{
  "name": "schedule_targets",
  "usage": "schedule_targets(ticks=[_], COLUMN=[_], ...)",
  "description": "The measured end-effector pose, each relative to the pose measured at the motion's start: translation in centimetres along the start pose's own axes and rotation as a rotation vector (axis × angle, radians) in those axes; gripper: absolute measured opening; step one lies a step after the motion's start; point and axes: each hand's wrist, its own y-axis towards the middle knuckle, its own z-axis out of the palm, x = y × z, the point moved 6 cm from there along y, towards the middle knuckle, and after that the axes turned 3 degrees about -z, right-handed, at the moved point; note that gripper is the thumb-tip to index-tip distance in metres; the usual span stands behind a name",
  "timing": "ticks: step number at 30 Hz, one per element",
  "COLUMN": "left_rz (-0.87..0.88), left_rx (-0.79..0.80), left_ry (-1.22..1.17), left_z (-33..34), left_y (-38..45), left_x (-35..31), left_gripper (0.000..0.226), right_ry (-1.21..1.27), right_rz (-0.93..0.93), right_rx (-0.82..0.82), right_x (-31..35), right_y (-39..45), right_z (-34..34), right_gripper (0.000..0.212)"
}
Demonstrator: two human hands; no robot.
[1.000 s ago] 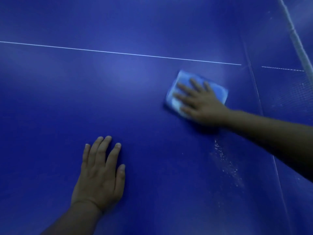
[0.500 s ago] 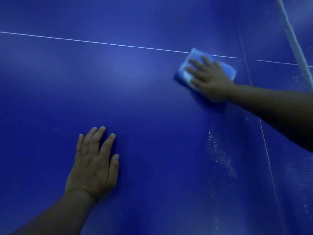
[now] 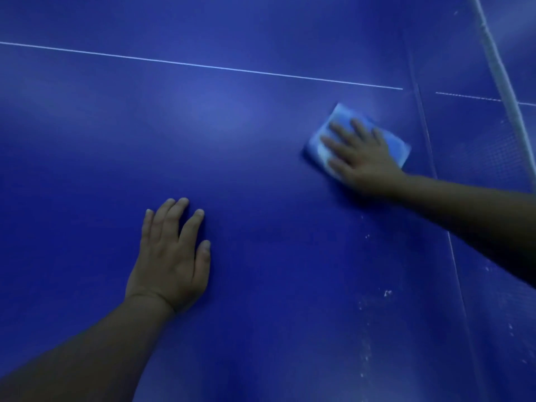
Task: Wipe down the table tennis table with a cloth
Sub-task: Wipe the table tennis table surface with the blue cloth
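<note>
The blue table tennis table (image 3: 261, 175) fills the view, with a thin white centre line (image 3: 203, 66) across it. A folded light-blue cloth (image 3: 343, 117) lies flat on the table at the right, just short of that line. My right hand (image 3: 359, 153) presses on the cloth with straight, spread fingers and covers most of it. My left hand (image 3: 171, 256) rests flat on the bare table surface at lower centre, fingers straight and holding nothing.
The net (image 3: 475, 146) with its white top tape (image 3: 499, 71) runs along the right side, close to the cloth. White specks and smears (image 3: 377, 300) dot the table surface below my right arm.
My right hand slid the cloth up to the white line half a second ago, and has now pulled it back down away from the line. My left hand stays flat in place.
</note>
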Motion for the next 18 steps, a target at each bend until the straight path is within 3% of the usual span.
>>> schedule_targets(ticks=[1,3,5,8,10,12,15,16,18], left_rz=[-0.001,0.002,0.006,0.017,0.021,0.019,0.02,0.019,0.022], left_rx=[-0.003,-0.009,-0.01,-0.02,-0.017,-0.017,-0.016,-0.018,-0.012], left_ry=[-0.006,-0.016,-0.021,-0.018,-0.007,-0.006,0.002,0.002,-0.002], left_z=[0.0,-0.1,-0.1,0.0,0.1,0.1,-0.1,-0.1,0.0], left_y=[-0.1,-0.2,-0.3,-0.2,-0.3,-0.3,-0.3,-0.3,-0.2], left_x=[0.0,0.0,0.2,0.3,0.3,0.2,0.1,0.1,0.0], left_gripper=[0.062,0.062,0.063,0.063,0.063,0.063,0.063,0.064,0.064], right_ry=[0.054,0.051,-0.007,-0.016,-0.043,-0.077,-0.012,0.01,0.008], right_rz=[0.166,0.195,-0.066,-0.67,-0.838,-0.673,0.037,0.179,0.188], right_rx=[-0.007,0.018,0.012,0.056,0.153,0.092,0.033,0.026,0.027], right_x=[-0.7,1.7,7.0,15.0,13.9,9.2,-0.8,-2.2,-1.0], right_y=[1.7,2.7,0.1,-9.7,-12.1,-8.4,-2.4,-2.4,-5.2], right_z=[-0.1,0.7,1.6,3.7,3.6,2.3,0.3,0.0,0.9], right_gripper=[0.055,0.056,0.062,0.051,0.05,0.054,0.064,0.065,0.065])
